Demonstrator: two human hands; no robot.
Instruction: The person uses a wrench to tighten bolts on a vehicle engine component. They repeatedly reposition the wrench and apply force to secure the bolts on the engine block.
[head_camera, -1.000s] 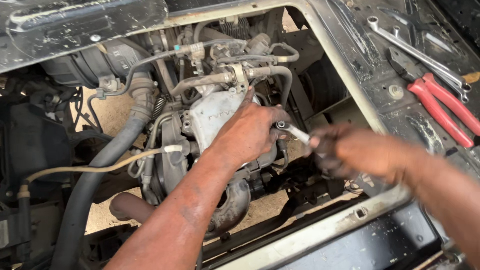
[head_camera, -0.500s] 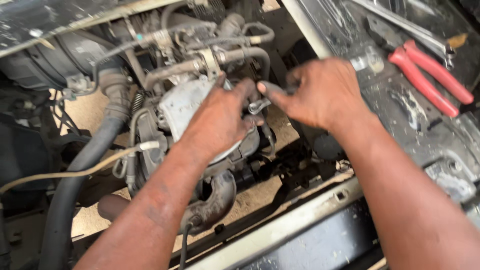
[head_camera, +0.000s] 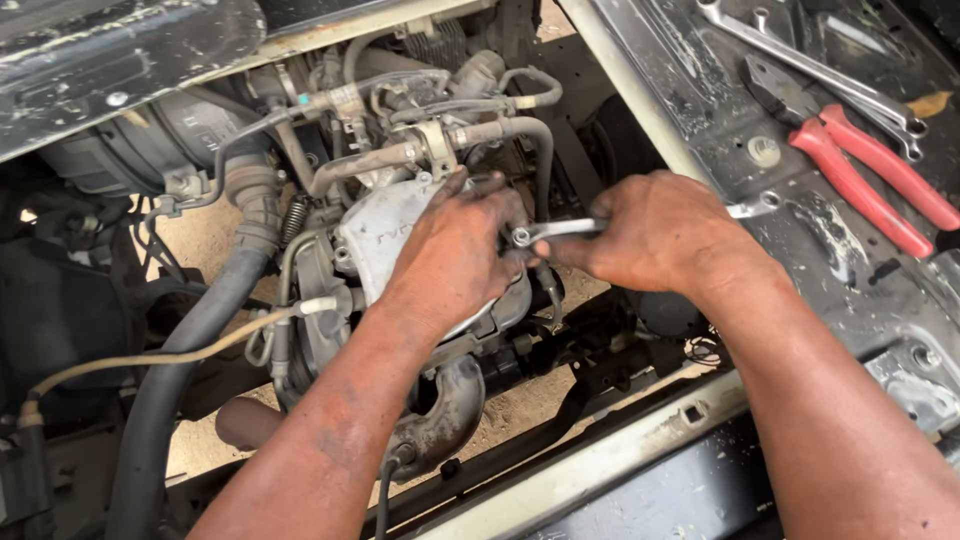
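Observation:
My left hand (head_camera: 455, 250) rests flat on a grey metal engine cover (head_camera: 375, 235), its fingertips at the ring end of a silver spanner (head_camera: 560, 230). My right hand (head_camera: 650, 235) is closed around the spanner's shaft; the far end of the tool pokes out past my knuckles near the frame rail. The ring end sits against a fitting at the side of the engine cover, partly hidden by my left fingers. Both hands are smeared with dark grease.
Red-handled pliers (head_camera: 865, 180) and long silver wrenches (head_camera: 810, 65) lie on the dark metal panel (head_camera: 800, 260) at right. A thick black hose (head_camera: 190, 350) runs down the left. Pipes and small hoses (head_camera: 440, 135) crowd above the cover; a curved cast pipe (head_camera: 450, 410) sits below.
My right hand moved in from the right with the spanner and now holds it level, its ring end at the fitting by my left fingers. The view has shifted slightly.

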